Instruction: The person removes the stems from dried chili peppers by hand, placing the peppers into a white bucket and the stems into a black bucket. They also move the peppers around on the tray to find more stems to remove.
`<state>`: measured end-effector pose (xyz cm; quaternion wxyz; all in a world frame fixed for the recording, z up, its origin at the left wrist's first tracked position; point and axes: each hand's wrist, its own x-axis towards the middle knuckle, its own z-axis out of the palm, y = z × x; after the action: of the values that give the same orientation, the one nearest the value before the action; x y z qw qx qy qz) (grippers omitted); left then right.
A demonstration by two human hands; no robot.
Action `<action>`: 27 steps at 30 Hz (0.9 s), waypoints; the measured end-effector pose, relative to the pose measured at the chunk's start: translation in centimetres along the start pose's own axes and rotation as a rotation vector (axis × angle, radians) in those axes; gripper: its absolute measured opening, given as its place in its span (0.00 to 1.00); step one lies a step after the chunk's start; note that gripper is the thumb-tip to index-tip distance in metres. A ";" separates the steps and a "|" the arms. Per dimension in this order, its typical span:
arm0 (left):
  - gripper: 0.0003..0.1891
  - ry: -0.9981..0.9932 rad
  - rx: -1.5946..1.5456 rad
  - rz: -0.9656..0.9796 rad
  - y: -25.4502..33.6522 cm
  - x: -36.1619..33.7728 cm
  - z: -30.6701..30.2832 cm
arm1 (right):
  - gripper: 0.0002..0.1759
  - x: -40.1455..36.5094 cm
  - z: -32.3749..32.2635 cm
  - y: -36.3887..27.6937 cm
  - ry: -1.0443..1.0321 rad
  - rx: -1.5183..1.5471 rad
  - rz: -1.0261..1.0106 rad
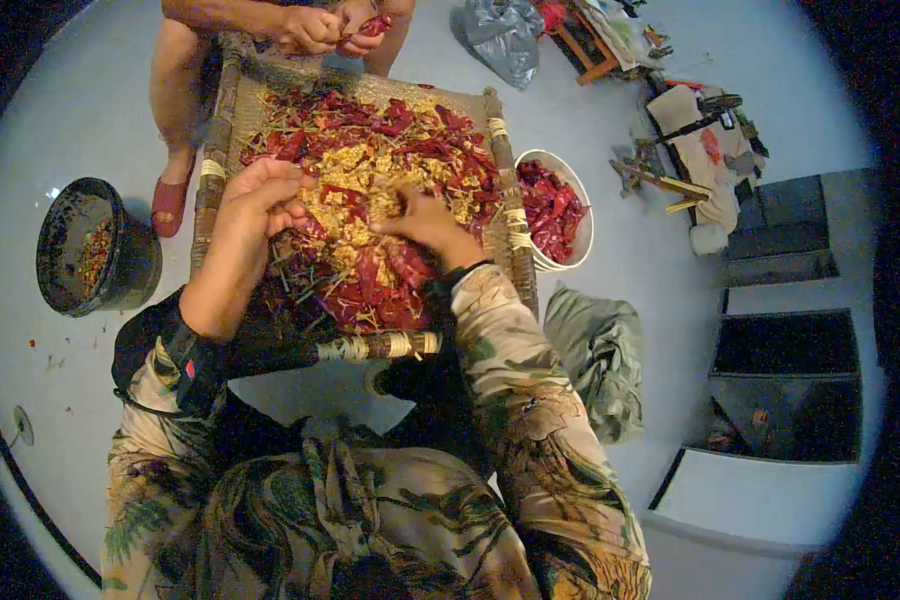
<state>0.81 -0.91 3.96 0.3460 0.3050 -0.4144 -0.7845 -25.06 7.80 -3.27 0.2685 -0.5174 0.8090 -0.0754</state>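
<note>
A low woven rack (pixel 470 103) with a wooden frame holds a heap of dried red chilies (pixel 370 300), green-brown stems and yellow chili seeds (pixel 355 165). Over the left of the heap, my left hand (pixel 260 198) has its fingers curled, with a red chili piece (pixel 311 228) at the lower fingertips. Facing it, my right hand (pixel 425 222) is bent inward above the seeds, closed on a small yellowish clump that looks like seeds. Motion blurs those fingertips.
Across the rack, another person's hands (pixel 330 28) hold a red chili. A white bucket (pixel 588 235) of red chilies stands right, a black bucket (pixel 135 265) left. A greenish sack (pixel 600 350) lies by the rack; a grey plastic bag (pixel 505 40) sits farther back.
</note>
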 end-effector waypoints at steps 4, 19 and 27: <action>0.05 -0.006 -0.008 0.003 -0.4 0.2 -0.5 | 0.47 -3.6 2.1 -3.6 -0.005 0.016 -0.219; 0.06 -0.011 0.000 0.016 0.2 0.1 -0.7 | 0.53 2.4 1.5 3.2 0.183 0.324 0.098; 0.06 -0.022 -0.007 -0.011 -0.4 0.3 -1.0 | 0.49 3.1 4.5 -3.1 0.074 0.627 -0.117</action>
<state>1.29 -1.47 3.09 0.3379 0.2976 -0.4139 -0.7912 -21.26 4.35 -6.97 0.3804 -0.4520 0.7245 -0.3551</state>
